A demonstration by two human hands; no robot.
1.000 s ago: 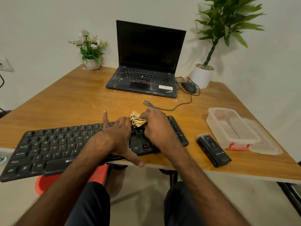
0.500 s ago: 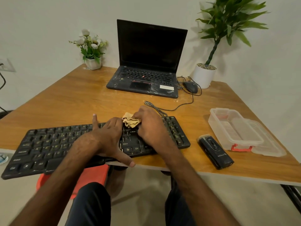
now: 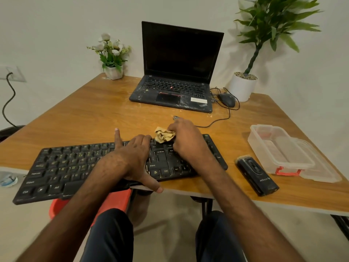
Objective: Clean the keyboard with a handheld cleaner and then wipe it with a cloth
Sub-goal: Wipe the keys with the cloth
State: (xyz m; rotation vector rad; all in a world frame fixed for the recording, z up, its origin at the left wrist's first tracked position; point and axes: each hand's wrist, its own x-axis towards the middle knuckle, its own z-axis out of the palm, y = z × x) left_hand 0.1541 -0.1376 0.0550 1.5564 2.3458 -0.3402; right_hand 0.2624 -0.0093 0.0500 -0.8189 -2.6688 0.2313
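Observation:
The black keyboard [image 3: 62, 167] lies along the table's front edge, its left end hanging past the edge. My right hand [image 3: 188, 142] grips a crumpled tan cloth [image 3: 164, 135] and presses it on the top rows just left of the number pad. My left hand [image 3: 132, 157] rests palm-down on the keyboard's middle, index finger straight and thumb reaching past the front edge. The black handheld cleaner [image 3: 255, 175] lies on the table to the right of the keyboard, held by neither hand.
A clear plastic box with a red clip [image 3: 279, 150] sits right of the cleaner. At the back stand an open laptop [image 3: 177, 72], a wired mouse [image 3: 226, 99], a white flower pot [image 3: 113, 70] and a potted plant [image 3: 243, 86]. The keyboard's cable [image 3: 213, 123] runs behind my right hand.
My right hand slid the cloth a little to the left along the top rows. My left hand shifted slightly left on the keyboard too. The view moved a bit.

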